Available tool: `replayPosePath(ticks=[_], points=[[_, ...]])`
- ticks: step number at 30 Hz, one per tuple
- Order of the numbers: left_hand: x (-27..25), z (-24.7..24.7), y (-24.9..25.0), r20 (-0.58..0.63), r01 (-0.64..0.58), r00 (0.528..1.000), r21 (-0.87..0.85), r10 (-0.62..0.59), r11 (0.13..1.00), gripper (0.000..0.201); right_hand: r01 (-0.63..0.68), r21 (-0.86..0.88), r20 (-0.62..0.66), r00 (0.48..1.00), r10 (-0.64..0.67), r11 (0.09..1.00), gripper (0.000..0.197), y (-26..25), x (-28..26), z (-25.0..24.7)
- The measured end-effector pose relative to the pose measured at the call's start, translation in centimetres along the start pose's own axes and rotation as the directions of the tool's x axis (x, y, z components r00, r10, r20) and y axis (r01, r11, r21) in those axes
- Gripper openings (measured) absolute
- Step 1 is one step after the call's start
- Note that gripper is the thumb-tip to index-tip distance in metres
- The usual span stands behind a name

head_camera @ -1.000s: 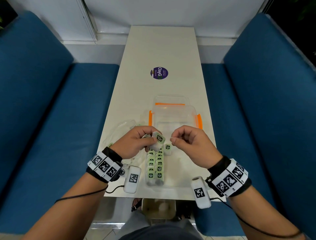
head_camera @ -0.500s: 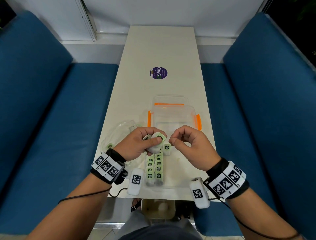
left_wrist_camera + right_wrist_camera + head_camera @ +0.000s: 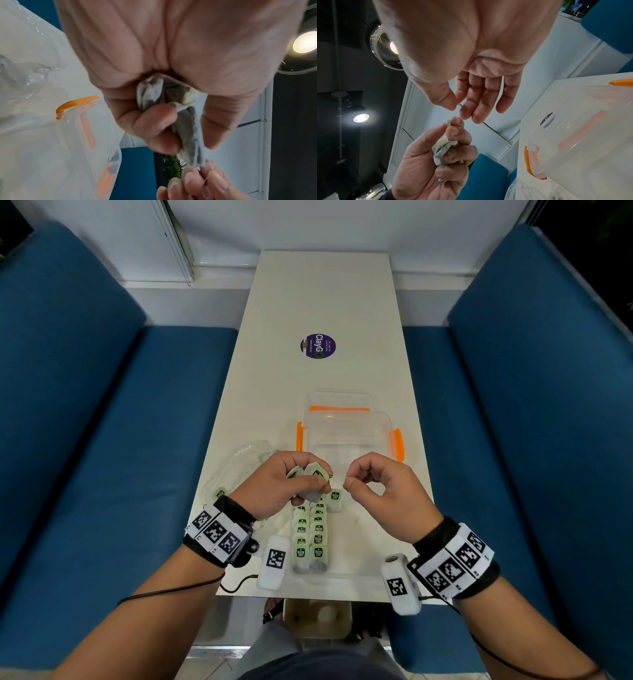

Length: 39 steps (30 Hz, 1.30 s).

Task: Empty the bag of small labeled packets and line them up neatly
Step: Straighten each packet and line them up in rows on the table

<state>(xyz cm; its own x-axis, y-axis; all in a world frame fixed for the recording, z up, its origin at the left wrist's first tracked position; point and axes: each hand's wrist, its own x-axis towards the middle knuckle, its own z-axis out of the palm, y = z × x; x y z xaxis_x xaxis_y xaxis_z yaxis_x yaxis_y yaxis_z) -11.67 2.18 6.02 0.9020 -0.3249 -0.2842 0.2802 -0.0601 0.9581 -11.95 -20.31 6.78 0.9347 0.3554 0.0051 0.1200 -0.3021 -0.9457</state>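
Note:
My left hand grips a few small white packets with green labels above the table; they appear crumpled in its fingers in the left wrist view and the right wrist view. My right hand is just to the right of them, thumb and forefinger pinching a thin string that runs to the held packets. Below the hands, two neat columns of packets lie on the table, with one more packet beside their far end. The clear plastic bag lies at the left with a packet in it.
A clear plastic box with orange clips stands just beyond the hands, its lid behind it. A purple round sticker is on the white table. Blue benches flank the narrow table on both sides.
Both hands have shifted slightly away from me. The left hand has turned its packets a little; the right keeps its pinch close beside them.

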Motion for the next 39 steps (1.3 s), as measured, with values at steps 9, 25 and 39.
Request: replayPosePath(ticks=[9, 25, 39], points=[[-0.1, -0.3, 1.1, -0.039, -0.034, 0.998, 0.131, 0.040, 0.991, 0.005, 0.018, -0.049, 0.106, 0.994, -0.013, 0.999, 0.011, -0.2, -0.8, -0.4], [-0.7, -0.1, 3.3, 0.008, -0.017, 1.000, 0.190, 0.016, 0.982, 0.007, -0.118, 0.097, 0.170, 0.980, 0.100, 0.988, 0.010, -0.3, 1.9, -0.2], [-0.9, 0.0, 3.6, 0.020, -0.009, 1.000, 0.304, 0.003, 0.953, 0.007, -0.088, 0.146, 0.144, 0.987, 0.067, 0.985, 0.009, -0.3, 1.1, 0.5]])
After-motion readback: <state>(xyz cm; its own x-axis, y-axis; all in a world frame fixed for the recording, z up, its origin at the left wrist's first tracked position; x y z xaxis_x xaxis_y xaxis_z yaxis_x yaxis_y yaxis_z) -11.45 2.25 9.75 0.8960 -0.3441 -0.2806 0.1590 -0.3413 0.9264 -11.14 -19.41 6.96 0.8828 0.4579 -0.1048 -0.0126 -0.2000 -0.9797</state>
